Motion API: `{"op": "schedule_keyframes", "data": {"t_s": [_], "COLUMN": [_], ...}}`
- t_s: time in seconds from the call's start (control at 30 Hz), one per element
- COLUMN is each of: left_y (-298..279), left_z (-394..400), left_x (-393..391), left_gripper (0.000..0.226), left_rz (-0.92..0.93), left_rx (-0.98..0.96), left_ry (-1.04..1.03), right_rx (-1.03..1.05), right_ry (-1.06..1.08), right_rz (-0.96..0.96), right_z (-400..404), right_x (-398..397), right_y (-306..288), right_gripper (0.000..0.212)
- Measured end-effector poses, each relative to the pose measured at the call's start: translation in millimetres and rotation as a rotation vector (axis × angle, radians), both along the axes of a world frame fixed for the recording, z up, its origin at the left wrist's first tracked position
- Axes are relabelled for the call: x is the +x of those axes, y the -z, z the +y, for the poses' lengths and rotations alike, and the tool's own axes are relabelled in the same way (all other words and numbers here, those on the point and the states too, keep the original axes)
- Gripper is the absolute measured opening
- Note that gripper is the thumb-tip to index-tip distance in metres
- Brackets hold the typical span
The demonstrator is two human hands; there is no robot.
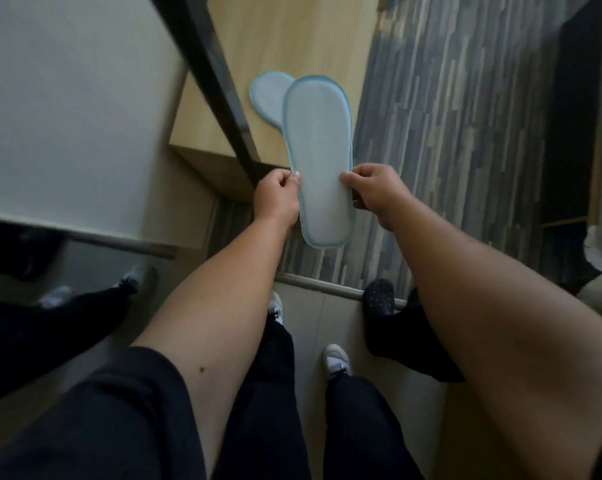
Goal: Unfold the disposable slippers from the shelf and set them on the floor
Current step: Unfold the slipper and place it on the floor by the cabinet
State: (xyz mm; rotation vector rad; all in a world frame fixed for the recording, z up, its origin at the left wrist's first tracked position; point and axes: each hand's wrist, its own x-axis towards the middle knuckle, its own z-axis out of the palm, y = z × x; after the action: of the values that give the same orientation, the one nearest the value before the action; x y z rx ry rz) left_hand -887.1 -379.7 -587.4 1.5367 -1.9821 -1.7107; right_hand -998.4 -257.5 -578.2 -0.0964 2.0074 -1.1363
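**Both hands pinch one flat slipper above the shelf edge**

Between the two hands, a flat disposable slipper (318, 157) is held up by its long edges, sole side facing the camera. The left hand (278, 199) has its fingers (294, 180) closed narrow on the slipper's left edge, thumb on the face. The right hand (372, 192) pinches the opposite edge the same way, its fingers (349, 178) curled tight onto the rim. Below the fingers the heel end hangs free; beyond them the toe end reaches over the wooden shelf (219, 133).

Past the left fingers, partly hidden behind the held slipper, a second slipper (268, 95) lies flat on the shelf top.

Both slippers are pale grey-white with a light blue stitched border, and the held one is still flat. To the right of the fingers lies striped grey carpet (448, 133).
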Motion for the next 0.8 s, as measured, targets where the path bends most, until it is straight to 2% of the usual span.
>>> {"op": "schedule_keyframes", "data": {"t_s": [0.17,0.27,0.37,0.57,0.8], "left_y": [-1.5,5.1,9.3,11.5,30.9], "left_z": [30.5,54.8,75.6,112.1,166.1], "left_x": [71.5,119.6,175.0,294.3,410.1], "left_gripper": [0.016,0.018,0.022,0.013,0.018], "left_rz": [-0.032,-0.053,-0.09,-0.164,-0.122], "left_rx": [-0.061,-0.018,0.002,0.001,0.046], "left_ry": [-0.143,-0.252,-0.385,-0.576,-0.818], "right_rx": [-0.003,0.015,0.033,0.042,0.049], "right_ry": [-0.205,-0.324,-0.46,-0.692,-0.947], "right_rz": [-0.029,-0.048,-0.087,-0.153,-0.094], "right_z": [7.9,15.3,16.4,17.5,33.7], "right_x": [50.0,82.8,125.9,229.1,339.2], "right_y": [2.0,7.1,12.6,17.4,31.0], "right_gripper": [0.009,0.011,0.005,0.009,0.009]}}
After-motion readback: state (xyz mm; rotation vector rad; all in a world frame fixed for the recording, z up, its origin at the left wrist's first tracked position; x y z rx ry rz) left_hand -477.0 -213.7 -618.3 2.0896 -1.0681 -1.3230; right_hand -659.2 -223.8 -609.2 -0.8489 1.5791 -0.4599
